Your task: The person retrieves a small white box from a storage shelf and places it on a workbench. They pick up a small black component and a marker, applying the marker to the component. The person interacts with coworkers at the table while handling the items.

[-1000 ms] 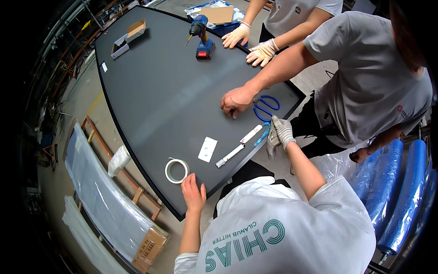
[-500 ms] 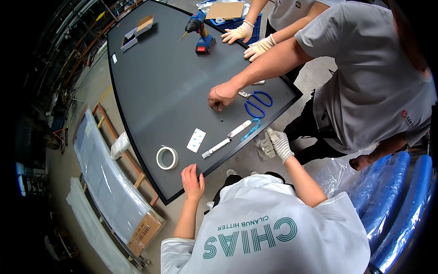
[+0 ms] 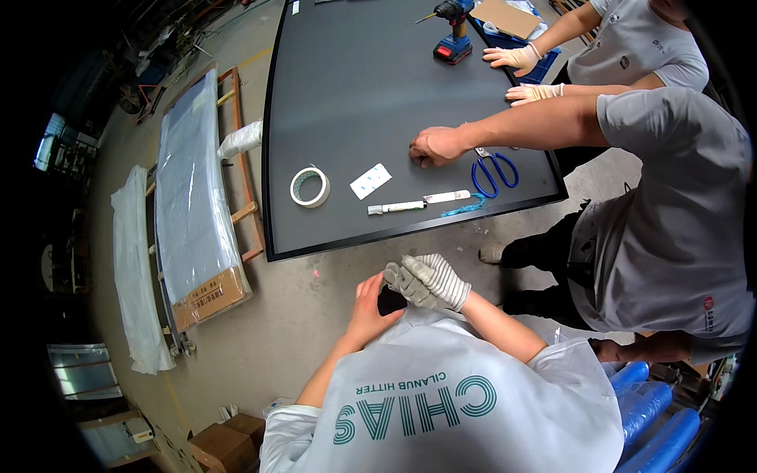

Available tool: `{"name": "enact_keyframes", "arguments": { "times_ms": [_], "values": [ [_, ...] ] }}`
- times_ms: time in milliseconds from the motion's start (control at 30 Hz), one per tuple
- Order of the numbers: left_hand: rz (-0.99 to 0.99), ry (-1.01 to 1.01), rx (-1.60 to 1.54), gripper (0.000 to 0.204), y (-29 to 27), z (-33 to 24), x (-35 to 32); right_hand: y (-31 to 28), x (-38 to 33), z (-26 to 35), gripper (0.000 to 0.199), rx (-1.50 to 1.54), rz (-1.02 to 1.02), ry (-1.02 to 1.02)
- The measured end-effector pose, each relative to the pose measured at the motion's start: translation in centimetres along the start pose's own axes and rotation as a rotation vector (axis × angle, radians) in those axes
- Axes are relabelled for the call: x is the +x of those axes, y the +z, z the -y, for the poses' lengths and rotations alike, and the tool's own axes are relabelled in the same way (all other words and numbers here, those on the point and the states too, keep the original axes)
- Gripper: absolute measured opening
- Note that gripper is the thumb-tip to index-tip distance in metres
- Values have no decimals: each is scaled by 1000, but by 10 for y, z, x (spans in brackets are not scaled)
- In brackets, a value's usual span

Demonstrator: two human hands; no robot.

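My right hand [image 3: 441, 280] wears a striped white work glove and grips a loose grey glove [image 3: 415, 288] just in front of my shirt. Close beside that glove is my bare left hand [image 3: 369, 310], its thumb apart from its bent fingers and nothing seen in it. Ahead lies a dark grey panel [image 3: 339, 102] with a black frame. On its near part are a tape roll [image 3: 324, 190], a white card [image 3: 371, 181], a white marker [image 3: 398, 207], a whitish strip [image 3: 447, 197], a blue cord [image 3: 467, 207] and blue-handled scissors [image 3: 482, 152].
A co-worker's closed bare hand [image 3: 438, 147] rests on the panel; another person's gloved hands [image 3: 512, 58] touch its right edge. A drill [image 3: 452, 51] stands farther back. Film-wrapped panels [image 3: 193, 181] lean on a rack at left. Blue wrapped rolls [image 3: 654, 441] lie lower right.
My left hand has left the panel's near edge and come beside the loose glove. My right hand has drawn that glove back toward my body. The view has shifted.
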State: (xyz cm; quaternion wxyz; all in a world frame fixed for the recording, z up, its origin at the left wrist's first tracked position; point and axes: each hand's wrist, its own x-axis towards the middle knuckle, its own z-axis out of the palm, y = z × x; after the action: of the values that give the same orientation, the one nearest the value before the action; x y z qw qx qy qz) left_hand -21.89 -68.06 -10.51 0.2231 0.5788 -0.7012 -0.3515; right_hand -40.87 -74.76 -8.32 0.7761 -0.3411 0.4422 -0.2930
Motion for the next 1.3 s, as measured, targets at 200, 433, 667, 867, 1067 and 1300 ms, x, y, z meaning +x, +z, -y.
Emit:
{"name": "enact_keyframes", "arguments": {
  "times_ms": [200,433,667,867,1067,1300],
  "values": [
    [74,-491,-1086,54,14,60,-39,51,-5,21,43,61,145,41],
    [-372,-567,-1604,33,-28,141,-81,121,33,-8,42,-104,146,53],
    [-735,-761,-1610,34,-115,283,-165,224,123,-24,25,-748,-109,-227],
    [-776,-1003,-1140,30,-208,402,-246,276,192,-40,21,-955,-531,-399],
    [-823,-1016,-1200,31,-289,474,-232,305,221,-56,40,-1446,-627,-359],
    [-1415,-300,-1032,35,-591,508,-118,307,240,-63,33,-1507,-785,-431]
  ]
}}
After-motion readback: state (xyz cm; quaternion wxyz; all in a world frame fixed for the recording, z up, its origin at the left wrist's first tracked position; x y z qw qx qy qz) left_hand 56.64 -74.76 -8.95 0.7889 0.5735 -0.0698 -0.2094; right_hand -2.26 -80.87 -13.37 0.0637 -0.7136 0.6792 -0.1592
